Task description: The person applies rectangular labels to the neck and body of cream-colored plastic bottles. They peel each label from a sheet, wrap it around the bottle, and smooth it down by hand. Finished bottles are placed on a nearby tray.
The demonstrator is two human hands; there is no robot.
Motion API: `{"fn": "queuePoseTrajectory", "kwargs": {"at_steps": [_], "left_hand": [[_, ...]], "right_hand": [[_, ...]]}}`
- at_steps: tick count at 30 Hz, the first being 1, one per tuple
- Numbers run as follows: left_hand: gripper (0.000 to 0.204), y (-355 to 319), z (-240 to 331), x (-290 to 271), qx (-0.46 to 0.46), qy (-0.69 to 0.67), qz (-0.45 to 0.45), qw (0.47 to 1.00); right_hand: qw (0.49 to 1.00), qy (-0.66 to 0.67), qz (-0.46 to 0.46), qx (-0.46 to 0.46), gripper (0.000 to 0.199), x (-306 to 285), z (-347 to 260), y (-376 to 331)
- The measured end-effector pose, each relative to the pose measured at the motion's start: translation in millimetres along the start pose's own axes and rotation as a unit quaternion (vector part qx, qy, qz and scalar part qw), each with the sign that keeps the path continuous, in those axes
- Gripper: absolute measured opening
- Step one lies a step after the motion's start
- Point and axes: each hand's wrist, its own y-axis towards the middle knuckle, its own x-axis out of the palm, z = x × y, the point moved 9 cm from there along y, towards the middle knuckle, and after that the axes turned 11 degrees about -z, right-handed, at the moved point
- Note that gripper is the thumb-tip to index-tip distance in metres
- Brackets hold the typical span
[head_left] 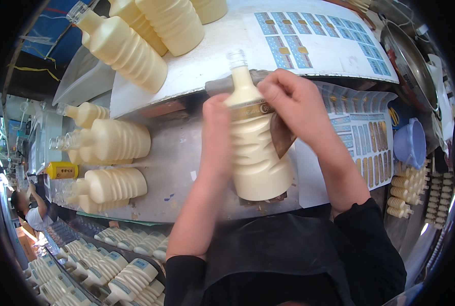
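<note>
A large cream bottle (261, 168) with ribbed sides and a clear threaded neck stands in front of me, leaning slightly. Around its shoulder runs a brown-gold label band (252, 110). My left hand (216, 122), blurred by motion, grips the bottle's left side with its thumb near the shoulder; its other fingers are mostly hidden. At the right end of the label, my right hand (293, 99) has its fingers curled and its thumb against the bottle. A thin brown pointed piece (282, 135) sticks out below that hand, lying against the bottle; its upper part is covered.
Sheets of blue-and-gold labels (293, 38) lie on the raised white shelf, and more label sheets (365, 143) at right. Cream bottles (117, 140) stand left and on the shelf. A lilac bucket (410, 143) is at right. Rows of bottles (130, 278) fill the lower left; a person (36, 217) is beyond.
</note>
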Motion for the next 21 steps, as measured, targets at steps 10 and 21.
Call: {"fn": "queuePoseTrajectory", "kwargs": {"at_steps": [10, 21], "left_hand": [[0.037, -1, 4, 11, -0.053, -0.033, 0.011, 0.998], [0.036, -8, -9, 7, 0.003, -0.091, 0.001, 0.996]], "right_hand": [[0.979, -0.078, 0.111, -0.15, 0.032, -1, -39, -49], [0.934, -0.178, 0.19, -0.243, 0.03, -6, -45, -56]]}}
